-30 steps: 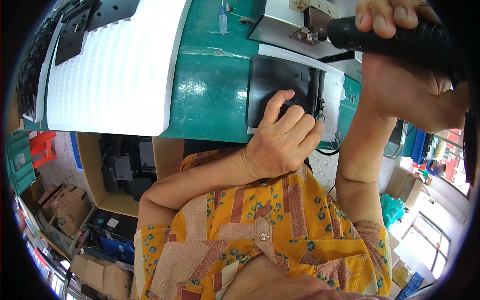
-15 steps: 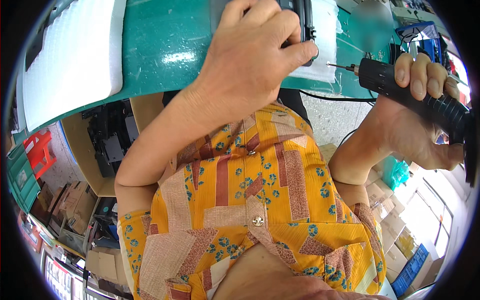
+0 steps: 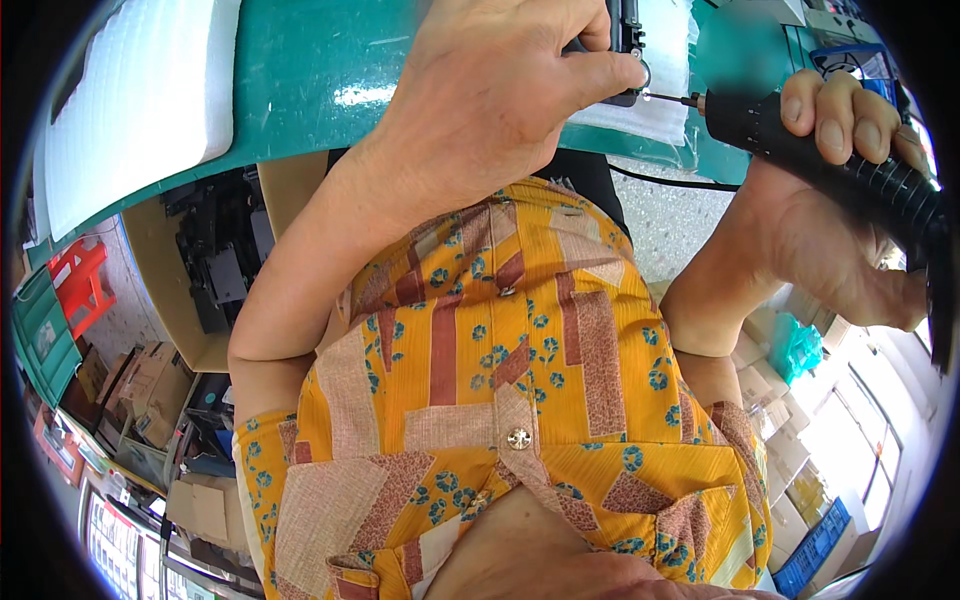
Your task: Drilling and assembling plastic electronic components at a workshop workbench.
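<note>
At the top of the view, my left hand [image 3: 490, 95] is closed on a black plastic device [image 3: 628, 28], its thumb pressed near the device's lower right corner. The rest of the device is hidden by the hand or cut off by the frame. My right hand [image 3: 815, 215] wraps around a black electric screwdriver [image 3: 745, 122], held almost level with its bit pointing left. The bit's end, with a tiny shiny piece at it, is close to the left thumbtip and the device's corner; whether it touches cannot be made out.
Under the device lies a white foam sheet [image 3: 665, 85] on the green tabletop [image 3: 300, 75]. Another white foam sheet [image 3: 165, 85] covers the left side. A cardboard box [image 3: 160, 270] of black parts stands below the table edge. A black cable [image 3: 670, 183] hangs at the right.
The screwdriver has moved left and slightly up, bringing its bit to the device's corner beside the left thumb. The left hand and the device have shifted upward in view.
</note>
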`<state>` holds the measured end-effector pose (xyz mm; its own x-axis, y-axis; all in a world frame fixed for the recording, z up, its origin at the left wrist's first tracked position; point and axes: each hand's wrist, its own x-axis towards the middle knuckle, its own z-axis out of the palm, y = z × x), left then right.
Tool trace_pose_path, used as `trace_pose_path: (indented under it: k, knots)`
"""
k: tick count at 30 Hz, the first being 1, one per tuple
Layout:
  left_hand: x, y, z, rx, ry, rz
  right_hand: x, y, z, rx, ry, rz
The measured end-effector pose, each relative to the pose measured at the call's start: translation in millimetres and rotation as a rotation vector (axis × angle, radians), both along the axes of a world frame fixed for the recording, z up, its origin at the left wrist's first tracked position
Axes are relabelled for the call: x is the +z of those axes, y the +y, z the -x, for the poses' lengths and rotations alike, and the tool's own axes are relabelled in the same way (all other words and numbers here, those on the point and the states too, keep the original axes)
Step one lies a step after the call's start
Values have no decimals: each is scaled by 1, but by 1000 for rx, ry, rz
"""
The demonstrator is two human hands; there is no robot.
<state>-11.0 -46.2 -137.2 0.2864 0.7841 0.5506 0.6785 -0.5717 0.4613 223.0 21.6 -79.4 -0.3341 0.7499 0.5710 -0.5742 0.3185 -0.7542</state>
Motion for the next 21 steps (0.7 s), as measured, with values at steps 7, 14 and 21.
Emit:
trace_pose_path:
  k: [7, 14, 21]
  knots:
    - [0, 0, 0, 13, -31, 1, 3, 11, -21, 61, -96, -38]
    - [-4, 0, -1, 5, -79, 13, 10, 18, -47, 124, -192, -83]
    - [-6, 2, -1, -52, -147, 65, 10, 5, -26, 186, -285, -119]
